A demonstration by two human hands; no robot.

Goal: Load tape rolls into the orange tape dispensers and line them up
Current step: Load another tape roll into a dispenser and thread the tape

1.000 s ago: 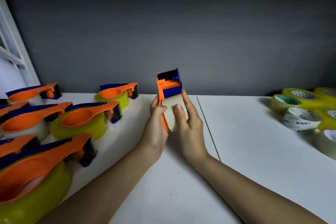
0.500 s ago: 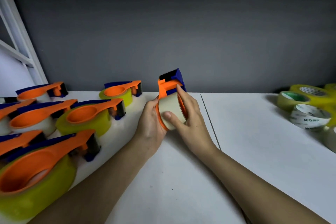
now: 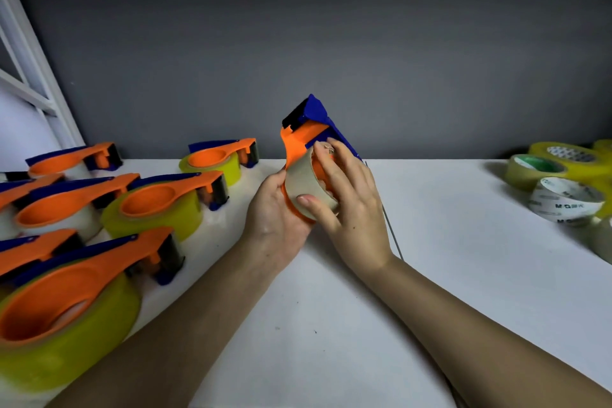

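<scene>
Step in hand: seating a roll in a dispenser, both held up off the table at centre. Left hand curls round the dispenser's orange body from below. Right hand clasps the pale roll, thumb on its outer face, fingers reaching over toward the hub. Roll looks nearly on the hub; whether fully seated cannot be told, fingers hide it.

Next move, as I judge: press the roll home, feed the tape end toward the blue cutter, then set the dispenser down.

Around: loaded dispensers in rows at left, cutters pointing right, close together. Spare rolls piled far right, well apart from the hands. A seam crosses the table just right of the hands. The nearest left-hand dispenser crowds the space for lining up.
</scene>
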